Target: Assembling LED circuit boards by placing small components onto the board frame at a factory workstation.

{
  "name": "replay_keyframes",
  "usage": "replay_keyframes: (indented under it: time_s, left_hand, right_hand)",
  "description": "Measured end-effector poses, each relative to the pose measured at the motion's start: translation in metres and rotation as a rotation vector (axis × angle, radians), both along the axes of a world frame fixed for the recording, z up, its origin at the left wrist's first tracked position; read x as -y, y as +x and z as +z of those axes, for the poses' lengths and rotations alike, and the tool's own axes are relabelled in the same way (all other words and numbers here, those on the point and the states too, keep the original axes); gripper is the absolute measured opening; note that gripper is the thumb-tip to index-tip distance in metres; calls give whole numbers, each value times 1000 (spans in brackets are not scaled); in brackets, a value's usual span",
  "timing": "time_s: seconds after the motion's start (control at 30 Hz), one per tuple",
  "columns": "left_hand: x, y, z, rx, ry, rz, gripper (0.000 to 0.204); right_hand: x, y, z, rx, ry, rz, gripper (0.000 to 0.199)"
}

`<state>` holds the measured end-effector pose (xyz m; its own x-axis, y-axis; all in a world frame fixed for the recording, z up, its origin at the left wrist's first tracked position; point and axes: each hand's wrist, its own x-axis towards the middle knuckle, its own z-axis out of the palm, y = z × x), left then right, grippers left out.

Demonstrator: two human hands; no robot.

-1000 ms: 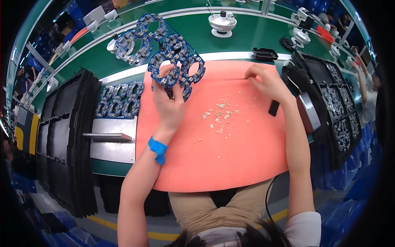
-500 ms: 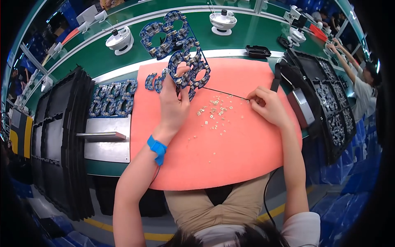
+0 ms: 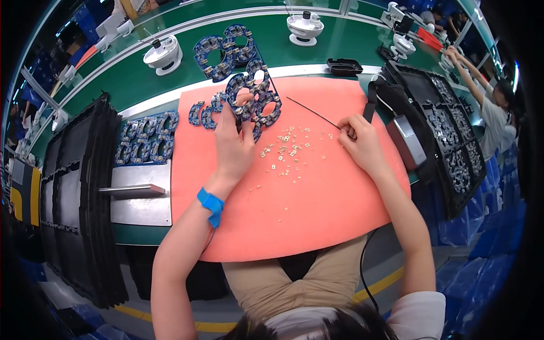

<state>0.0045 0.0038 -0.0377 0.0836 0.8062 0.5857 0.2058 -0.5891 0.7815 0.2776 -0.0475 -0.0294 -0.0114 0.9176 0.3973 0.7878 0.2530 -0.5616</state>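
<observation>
My left hand (image 3: 234, 148) is closed on a blue circuit board panel (image 3: 249, 85), holding it tilted above the pink mat (image 3: 317, 204). The panel is made of joined rings with round openings, crowded with small parts. A blue strap (image 3: 211, 206) circles my left wrist. In my right hand (image 3: 360, 143), pinched between the fingers, is a thin dark rod (image 3: 313, 112). Its far end points up and left, a little apart from the panel's right edge. Between the hands, small pale chips (image 3: 288, 148) lie scattered on the mat.
Several more ring boards (image 3: 148, 137) lie at left, behind a metal plate (image 3: 139, 208) with an upright blade. Stacked black trays (image 3: 76, 187) stand further left. At right are a grey box (image 3: 407, 139) and a black parts tray (image 3: 447, 113). A co-worker (image 3: 493, 113) reaches in beyond.
The rod's far end has swung up and away from the panel, where it reached the lower right edge before. My left hand keeps its hold. The whole view has shifted slightly.
</observation>
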Motion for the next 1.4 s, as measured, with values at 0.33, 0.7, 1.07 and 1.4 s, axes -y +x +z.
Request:
replay_keyframes:
  time_s: [0.33,0.7,1.07,1.4]
  left_hand:
    - [-8,1,-4,43,19,34,40]
    - [-13,1,-5,48,24,53,39]
    - [-12,3,-3,55,51,57,44]
    - [-13,-2,2,124,144,95,45]
  right_hand:
    - [-38,8,-4,-5,13,173,9]
    - [-33,25,4,-75,-74,252,14]
    - [16,19,7,-58,41,159,10]
    - [36,10,6,-45,1,147,12]
